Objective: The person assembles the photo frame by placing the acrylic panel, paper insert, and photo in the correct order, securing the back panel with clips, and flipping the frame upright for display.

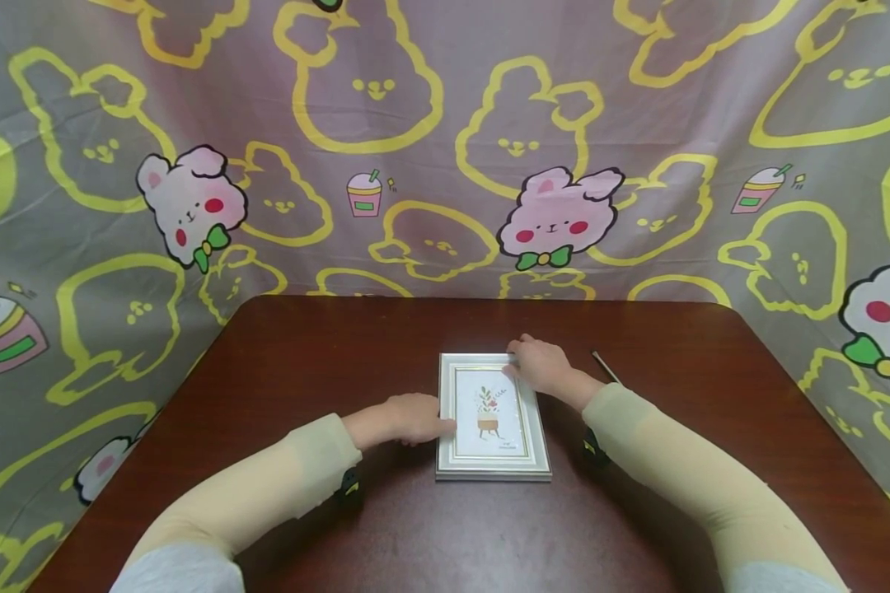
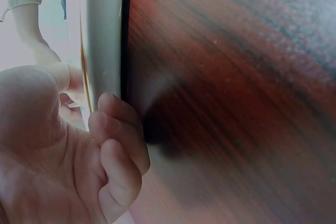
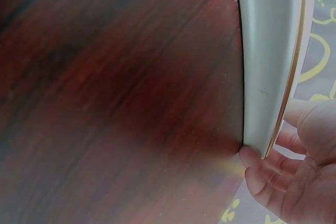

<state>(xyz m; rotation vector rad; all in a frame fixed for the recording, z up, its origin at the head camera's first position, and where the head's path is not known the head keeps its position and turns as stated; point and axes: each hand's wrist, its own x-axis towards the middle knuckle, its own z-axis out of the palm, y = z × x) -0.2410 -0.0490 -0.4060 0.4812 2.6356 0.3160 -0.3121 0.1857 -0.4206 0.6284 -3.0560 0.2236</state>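
1. Head view: small white rectangular picture frame with a gold inner line and a potted-plant print lies flat on the dark red-brown wooden table, roughly mid-table, a bit nearer the front edge than the back.
2. Head view: left hand sits at the frame's left edge, fingertips on the moulding. Right hand is on the frame's far right corner, fingers curled over it. Both arms wear beige sleeves.
3. Head view: thin dark stick lies on the table just right of the right hand, apart from the frame. Grey cloth with yellow rabbit outlines and pink rabbits hangs behind the table's back edge.
4. Left wrist view: left hand has its curled fingers against the frame's outer side where it meets the table, thumb on the front face. It pinches the frame edge.
5. Right wrist view: right hand has its fingertips tucked at the base of the frame's side, at the table surface, with the thumb on the other side of the moulding. It also pinches the frame. View is blurred.
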